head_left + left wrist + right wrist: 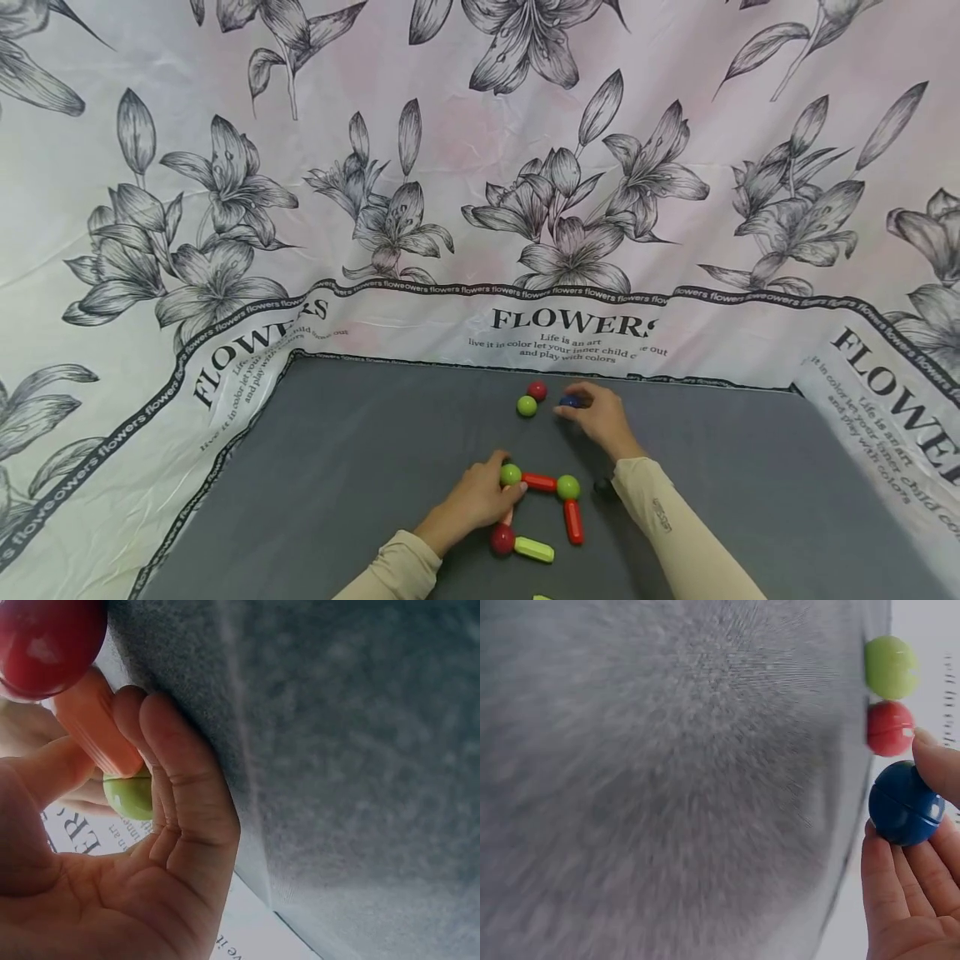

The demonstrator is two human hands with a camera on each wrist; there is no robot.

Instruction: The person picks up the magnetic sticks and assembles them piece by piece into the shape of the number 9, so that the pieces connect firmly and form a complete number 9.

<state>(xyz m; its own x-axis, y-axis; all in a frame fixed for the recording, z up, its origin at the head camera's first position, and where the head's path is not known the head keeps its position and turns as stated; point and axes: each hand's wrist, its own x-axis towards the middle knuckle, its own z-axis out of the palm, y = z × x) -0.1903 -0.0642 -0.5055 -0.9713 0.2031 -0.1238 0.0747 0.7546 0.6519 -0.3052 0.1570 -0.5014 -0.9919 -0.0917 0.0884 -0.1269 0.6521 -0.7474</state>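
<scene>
Pinching a glossy blue plastic ball [898,804], right hand [602,421] lay beyond and rightward of left hand [477,498], which pinched an orange plastic stick [96,724], long axis fore-and-aft.

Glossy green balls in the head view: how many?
3: one glossy green ball beside the far red ball, another green ball at the left hand, a third green ball between two red rods. More may be hidden.

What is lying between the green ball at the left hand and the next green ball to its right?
The head view shows a red rod reaching from the left green ball to the right green ball.
</scene>
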